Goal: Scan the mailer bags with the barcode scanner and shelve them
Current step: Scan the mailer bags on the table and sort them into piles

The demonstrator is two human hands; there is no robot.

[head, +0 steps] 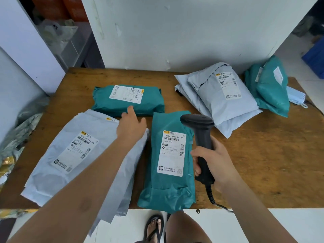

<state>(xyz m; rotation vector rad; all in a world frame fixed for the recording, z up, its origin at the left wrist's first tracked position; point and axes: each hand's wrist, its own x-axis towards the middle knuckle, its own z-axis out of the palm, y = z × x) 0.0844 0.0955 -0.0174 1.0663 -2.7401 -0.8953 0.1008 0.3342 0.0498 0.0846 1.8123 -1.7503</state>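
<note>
Several mailer bags (168, 190) on table (263, 163); left hand (131, 127) empty, fingers (130, 109) straight; right hand (215, 160) tight around barcode scanner (201, 134).

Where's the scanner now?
Head view, right of centre: the scanner is gripped in the right hand, its head above the right edge of the near teal bag, grey bag stack just beyond.

Worn wooden table (263, 163), and the teal mailer with the J260 label (168, 190) sits front and center, its near end hanging off the edge. Just left of it is a big grey mailer (57, 172) that overhangs too, and right behind it a second teal mailer (112, 104) lies crosswise. Behind it to the right there's a stack of grey mailers (219, 95), then further right a teal pile (273, 92) with a pale blue face mask (296, 97) poking out.
</note>
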